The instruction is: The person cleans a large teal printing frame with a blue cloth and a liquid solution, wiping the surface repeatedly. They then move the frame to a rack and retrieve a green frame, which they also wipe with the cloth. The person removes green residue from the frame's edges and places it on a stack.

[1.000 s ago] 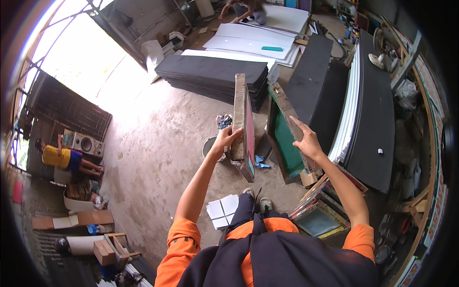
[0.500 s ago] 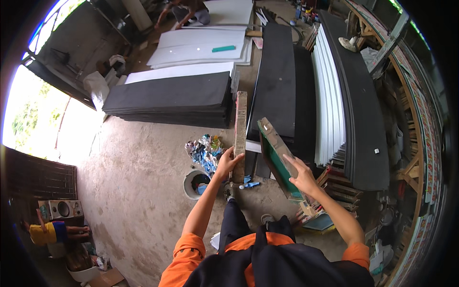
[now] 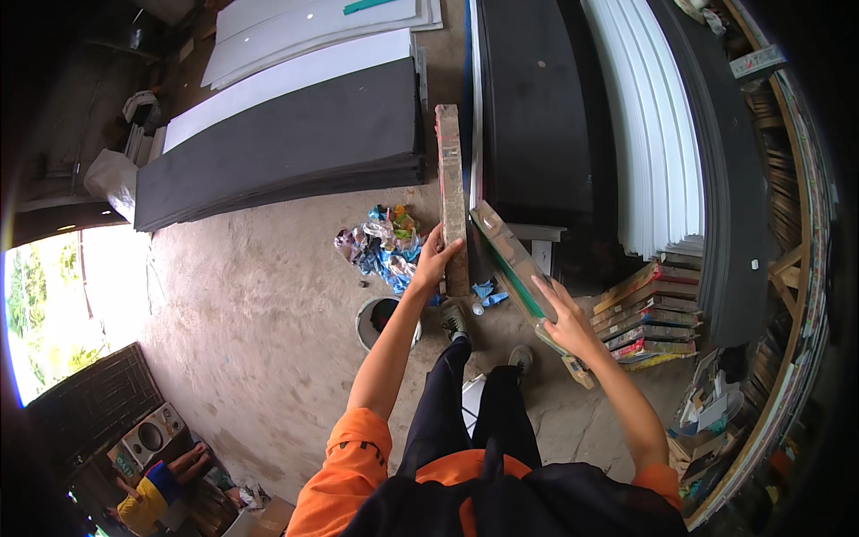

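Observation:
My left hand [image 3: 436, 261] is closed round the lower part of a worn, paint-stained wooden screen frame [image 3: 451, 179], which stands upright and shows only its narrow edge. To the right, my right hand [image 3: 568, 322] grips a second screen frame [image 3: 508, 246] by its long side. That one leans to the left at its top, and a thin strip of green mesh shows along its inner side. A small gap separates the two frames. Beyond my right hand lies a stack of similar frames [image 3: 649, 313] with stained edges.
Crumpled rags [image 3: 385, 246] lie beside a bucket [image 3: 362, 327] near my left foot. Stacked black sheets [image 3: 295, 134] lie ahead left. More black sheets [image 3: 537, 116] and white sheets [image 3: 644, 125] lie ahead right. A person in yellow [image 3: 148, 501] is at lower left, by a speaker [image 3: 152, 434].
The view has shifted, so the far person has left it and the frame stack shows more fully. The right-hand screen frame has turned more edge-on, showing less green mesh. Both hands keep their holds.

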Available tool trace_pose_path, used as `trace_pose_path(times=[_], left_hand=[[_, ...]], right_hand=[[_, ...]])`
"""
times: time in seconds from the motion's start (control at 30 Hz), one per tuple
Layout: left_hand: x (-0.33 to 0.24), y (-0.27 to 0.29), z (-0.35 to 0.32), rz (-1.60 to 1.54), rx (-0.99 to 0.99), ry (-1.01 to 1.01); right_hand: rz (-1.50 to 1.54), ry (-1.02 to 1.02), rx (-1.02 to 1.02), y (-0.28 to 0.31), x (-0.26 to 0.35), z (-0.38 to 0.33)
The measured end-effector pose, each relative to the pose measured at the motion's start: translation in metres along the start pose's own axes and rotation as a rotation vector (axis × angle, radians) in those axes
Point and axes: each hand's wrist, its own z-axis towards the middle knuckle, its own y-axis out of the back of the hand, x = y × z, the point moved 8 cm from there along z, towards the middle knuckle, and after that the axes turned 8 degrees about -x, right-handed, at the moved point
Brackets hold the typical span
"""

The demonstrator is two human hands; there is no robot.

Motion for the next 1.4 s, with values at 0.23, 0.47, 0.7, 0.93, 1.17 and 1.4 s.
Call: trace_pose_path(times=[0.23,0.47,0.7,0.93,1.17,1.4], left_hand=[[0.032,0.021,0.086,-0.024,0.058,0.099],[0.054,0.006,0.158,-0.05,0.099,0.111],[0.072,-0.019,0.198,-0.051,0.12,0.081],[0.049,-0.046,0.221,-0.019,0.118,0.038],[0.066,-0.052,0.231,0.168,0.07,-0.096],[0.077,-0.052,0.229,0.333,0.008,-0.275]], right_hand=[[-0.007,-0.051,-0.095,-0.057,-0.031,0.014],[-0.018,-0.135,-0.101,-0.083,-0.071,0.007],[0.124,-0.208,-0.102,-0.082,-0.1,0.006],[0.117,-0.204,-0.16,-0.065,-0.101,-0.024],[0.066,-0.175,-0.167,-0.064,-0.107,-0.024],[0.03,-0.109,-0.102,-0.075,-0.111,-0.011]])
